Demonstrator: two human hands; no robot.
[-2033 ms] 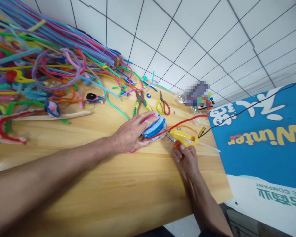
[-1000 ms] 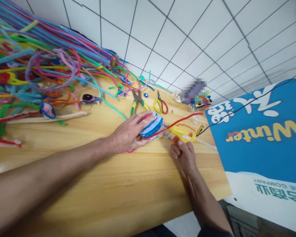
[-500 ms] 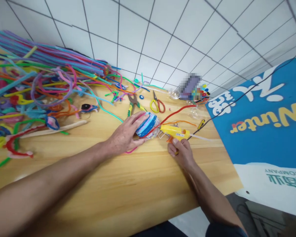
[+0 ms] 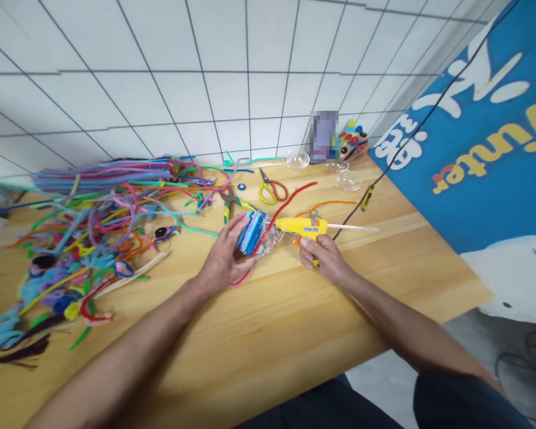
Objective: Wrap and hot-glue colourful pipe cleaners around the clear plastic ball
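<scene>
My left hand (image 4: 223, 257) curls around a small dome wrapped in blue, pink and red pipe cleaners (image 4: 253, 232), resting on the wooden table (image 4: 268, 322). My right hand (image 4: 324, 257) grips the handle of a yellow glue gun (image 4: 300, 226), whose nozzle points left at the dome. A glue stick pokes out of the gun's back to the right. A long red pipe cleaner (image 4: 290, 202) runs from the dome toward the back of the table.
A big tangle of coloured pipe cleaners (image 4: 98, 208) covers the table's left. Pliers (image 4: 228, 205), yellow-handled scissors (image 4: 270, 189), clear plastic domes (image 4: 348, 180) and a colourful toy (image 4: 354, 143) lie behind. A blue banner (image 4: 464, 137) stands right; a black cord (image 4: 384, 173) crosses it.
The view has swung up and left, showing more wall. My right hand has closed further around the glue gun's handle, lifting it level; my left hand stays on the dome.
</scene>
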